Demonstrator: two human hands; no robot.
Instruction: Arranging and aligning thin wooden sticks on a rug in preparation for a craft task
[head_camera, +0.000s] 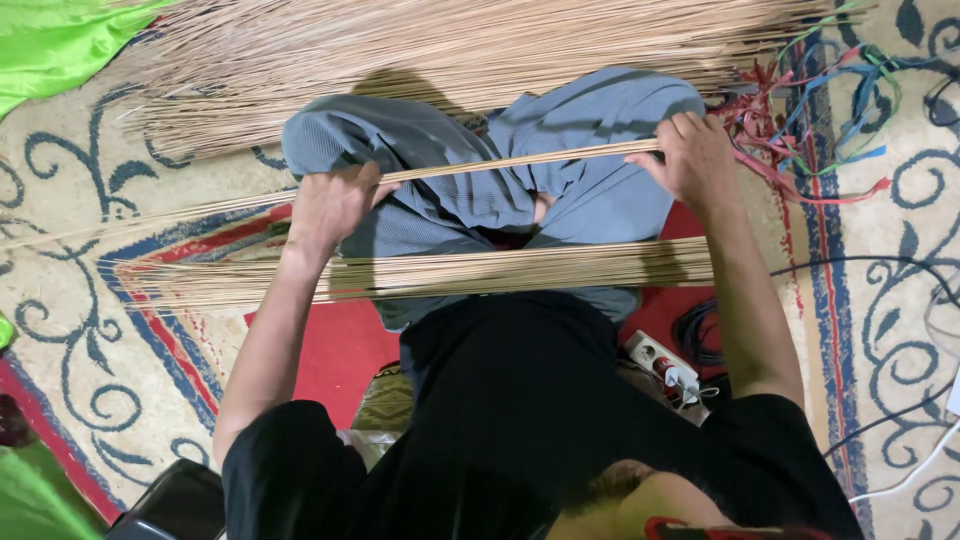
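The left hand (328, 205) and right hand (695, 160) each closed their fingers around a thin bundle (520, 160) of sticks held across the knees. Its tips ran off the edge at 9 o'clock. A second bundle (480, 272) lay on the lap. The pile (450, 50) at 12 o'clock was cut off; little free carpet (80, 200) remained.

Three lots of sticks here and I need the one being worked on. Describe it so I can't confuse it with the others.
Start at the grey-trousered lap. Across it runs a thin bundle of pale sticks, gripped near each end by the left hand and the right hand. Unlike the big heap beyond the knees and the flat sheaf nearer the body, it is slim and held.
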